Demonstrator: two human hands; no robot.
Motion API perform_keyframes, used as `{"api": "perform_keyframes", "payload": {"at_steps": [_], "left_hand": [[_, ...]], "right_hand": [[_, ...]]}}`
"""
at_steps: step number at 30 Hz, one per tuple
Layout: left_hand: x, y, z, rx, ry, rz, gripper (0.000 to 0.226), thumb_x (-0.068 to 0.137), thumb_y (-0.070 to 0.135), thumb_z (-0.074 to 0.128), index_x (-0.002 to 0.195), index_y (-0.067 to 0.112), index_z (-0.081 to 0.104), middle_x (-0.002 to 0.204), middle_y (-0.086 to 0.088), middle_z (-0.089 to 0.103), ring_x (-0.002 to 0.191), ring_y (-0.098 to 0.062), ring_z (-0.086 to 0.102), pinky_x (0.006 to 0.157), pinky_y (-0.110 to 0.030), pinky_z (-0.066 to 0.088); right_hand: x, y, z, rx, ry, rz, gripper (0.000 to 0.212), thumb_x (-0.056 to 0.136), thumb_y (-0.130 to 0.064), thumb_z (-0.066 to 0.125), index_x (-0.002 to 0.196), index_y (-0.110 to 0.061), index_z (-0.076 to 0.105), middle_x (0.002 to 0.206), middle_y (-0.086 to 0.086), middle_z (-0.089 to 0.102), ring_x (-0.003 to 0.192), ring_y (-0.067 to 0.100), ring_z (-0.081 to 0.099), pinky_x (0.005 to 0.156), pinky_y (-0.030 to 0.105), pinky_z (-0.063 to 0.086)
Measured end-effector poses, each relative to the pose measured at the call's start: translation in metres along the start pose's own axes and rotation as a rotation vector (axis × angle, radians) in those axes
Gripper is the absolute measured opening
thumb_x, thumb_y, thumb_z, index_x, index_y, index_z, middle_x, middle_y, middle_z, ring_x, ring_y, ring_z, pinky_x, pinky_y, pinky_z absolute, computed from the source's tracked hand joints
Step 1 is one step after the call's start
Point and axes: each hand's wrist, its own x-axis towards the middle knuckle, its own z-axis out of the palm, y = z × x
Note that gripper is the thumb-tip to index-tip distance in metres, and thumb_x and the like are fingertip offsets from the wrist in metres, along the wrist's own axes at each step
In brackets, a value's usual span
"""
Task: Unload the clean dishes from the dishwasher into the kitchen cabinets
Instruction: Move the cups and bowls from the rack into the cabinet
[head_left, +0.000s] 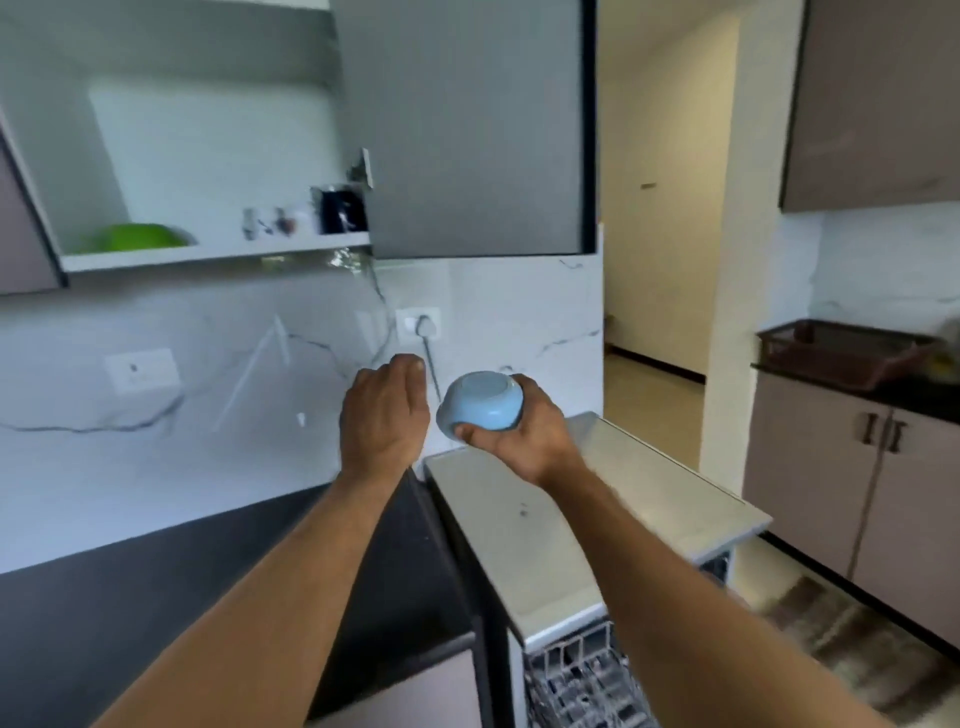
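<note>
The right hand (524, 431) is gripping a blue bowl (480, 401), fingers and thumb curling round its wall, its base turned toward the camera. The bowl is being held in the air above the dishwasher (566, 525), in front of the backsplash and below the open cabinet (208, 244). The left hand (383, 410) is hanging just beside the bowl, apart from it, its grip relaxed and holding nothing.

Judging by this, the step in hand is carrying one clean bowl from the rack (576, 680) up to the cabinet. The next move is likely calling for lifting the bowl up and leftward to the shelf, past the open door (467, 130), and setting it in the free stretch between the green dish (143, 238) and the cups (291, 221).

No brand, label or writing is readable anywhere; the frame is blurring with motion, and the marks on the dark mug (340, 210) are too smeared to tell.
</note>
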Motion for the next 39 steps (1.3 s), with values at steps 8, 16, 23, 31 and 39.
{"api": "perform_keyframes", "payload": {"at_steps": [8,16,23,31,39], "left_hand": [[0.095,-0.132,-0.086,0.128,0.242,0.078,0.028,0.102,0.024,0.036,0.104,0.013,0.062,0.089,-0.015,0.068,0.084,-0.042,0.058,0.072,-0.046,0.048],[0.175,-0.236,-0.136,0.164,0.296,0.075,0.033,0.102,0.031,0.033,0.101,0.013,0.061,0.089,-0.013,0.064,0.084,-0.038,0.057,0.072,-0.046,0.047],[0.232,-0.287,-0.153,0.197,0.243,0.043,0.032,0.089,-0.003,0.049,0.116,0.013,0.056,0.1,-0.009,0.059,0.1,-0.03,0.051,0.078,-0.042,0.046],[0.3,-0.326,-0.121,0.19,0.148,0.037,0.052,0.079,-0.012,0.048,0.124,0.014,0.053,0.11,-0.01,0.053,0.108,-0.03,0.045,0.08,-0.035,0.041],[0.341,-0.364,-0.078,0.217,0.184,0.036,0.041,0.086,-0.005,0.052,0.123,0.01,0.061,0.114,-0.013,0.055,0.11,-0.032,0.049,0.089,-0.039,0.046]], "right_hand": [[0.085,-0.118,0.091,0.086,0.034,-0.19,0.066,0.064,-0.048,0.089,0.113,-0.032,0.048,0.106,-0.014,0.057,0.093,0.005,0.057,0.064,0.002,0.038],[0.16,-0.214,0.171,0.115,0.052,-0.273,0.062,0.065,-0.05,0.088,0.11,-0.032,0.05,0.101,-0.017,0.059,0.091,0.003,0.057,0.071,0.012,0.043],[0.223,-0.261,0.228,0.114,0.055,-0.265,0.083,0.062,-0.061,0.084,0.127,-0.019,0.052,0.115,-0.006,0.059,0.103,0.015,0.057,0.074,0.022,0.047],[0.297,-0.282,0.301,-0.036,-0.012,-0.189,0.1,0.062,-0.074,0.075,0.135,-0.012,0.047,0.124,0.003,0.057,0.107,0.023,0.055,0.081,0.032,0.048],[0.348,-0.263,0.337,-0.247,-0.1,-0.204,0.097,0.066,-0.081,0.066,0.132,-0.011,0.054,0.125,0.006,0.06,0.1,0.021,0.053,0.079,0.029,0.042]]}}
